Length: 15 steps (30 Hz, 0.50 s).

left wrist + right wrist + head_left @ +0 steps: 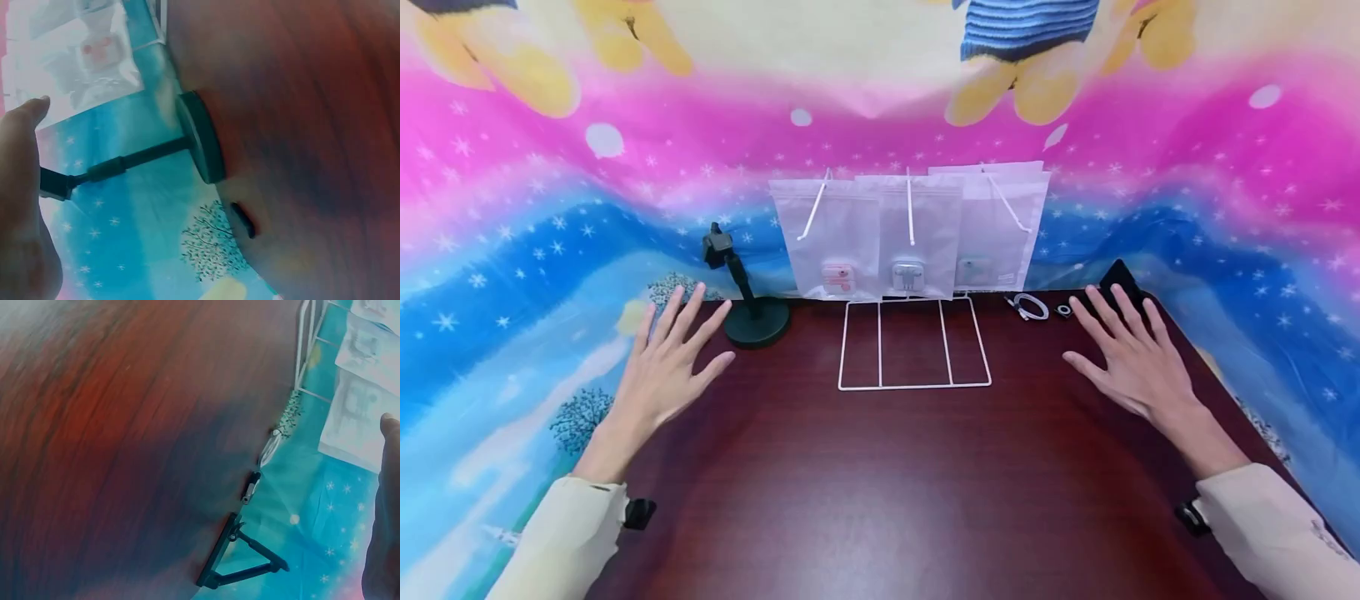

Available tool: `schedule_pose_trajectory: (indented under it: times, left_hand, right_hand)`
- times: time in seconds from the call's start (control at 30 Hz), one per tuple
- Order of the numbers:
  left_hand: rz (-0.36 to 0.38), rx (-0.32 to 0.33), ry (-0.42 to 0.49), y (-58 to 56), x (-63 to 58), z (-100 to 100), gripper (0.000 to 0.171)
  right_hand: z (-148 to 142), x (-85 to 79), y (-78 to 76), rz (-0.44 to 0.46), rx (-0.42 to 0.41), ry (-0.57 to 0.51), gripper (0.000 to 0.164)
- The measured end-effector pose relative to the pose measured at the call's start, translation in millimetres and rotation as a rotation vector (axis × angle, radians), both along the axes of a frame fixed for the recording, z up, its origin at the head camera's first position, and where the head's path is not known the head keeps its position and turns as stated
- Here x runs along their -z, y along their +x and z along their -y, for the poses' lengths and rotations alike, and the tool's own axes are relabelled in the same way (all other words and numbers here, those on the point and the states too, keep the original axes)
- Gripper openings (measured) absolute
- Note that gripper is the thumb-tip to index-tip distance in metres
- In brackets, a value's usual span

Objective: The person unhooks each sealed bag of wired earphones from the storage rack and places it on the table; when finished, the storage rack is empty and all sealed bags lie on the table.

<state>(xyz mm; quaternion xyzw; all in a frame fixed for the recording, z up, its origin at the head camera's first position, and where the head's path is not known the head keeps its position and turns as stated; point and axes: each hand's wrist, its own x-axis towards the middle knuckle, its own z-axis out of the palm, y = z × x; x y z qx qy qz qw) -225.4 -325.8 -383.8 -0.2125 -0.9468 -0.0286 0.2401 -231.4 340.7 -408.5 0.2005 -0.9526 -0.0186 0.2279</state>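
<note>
My left hand (pixel 664 371) is held above the table's left side with spread fingers and nothing in them. Closest to it is a black round-based stand (pixel 757 321) with a jointed head. On the right, my right hand (pixel 1138 358) is likewise spread and holds nothing. Beyond its fingertips, a black folding stand (pixel 1122 279) is partly covered by the hand. Between the hands stands a white wire display rack (pixel 914 387). From its hooks hang translucent zip bags (pixel 827 217), with earphones in a clear case (pixel 908 275) visible in the middle one.
A coiled white cable (pixel 1030 307) and a small black gadget (pixel 1063 311) lie right of the rack. A small dark object (pixel 242 220) lies near the table edge in the left wrist view. A printed cloth (pixel 730 125) surrounds the dark wooden table (pixel 880 483).
</note>
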Motion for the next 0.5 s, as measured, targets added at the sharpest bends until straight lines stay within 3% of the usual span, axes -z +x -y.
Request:
schedule_pose_trajectory:
  times: [0.27,0.4,0.5]
  left_hand:
    - [0.069,0.057,0.302,-0.1,-22.9,-13.6,0.071]
    - [0.104,0.106,0.416,-3.4,-34.1,-21.8,0.069]
    - [0.144,0.127,0.504,-8.5,-40.7,-28.1,0.069]
  right_hand:
    - [3.6,1.6,-2.5,-0.010,0.019,-0.032,0.088]
    - [12.9,6.8,-4.8,0.091,0.045,-0.126,0.085]
    - [19.6,13.7,-9.1,0.228,0.056,-0.292,0.082]
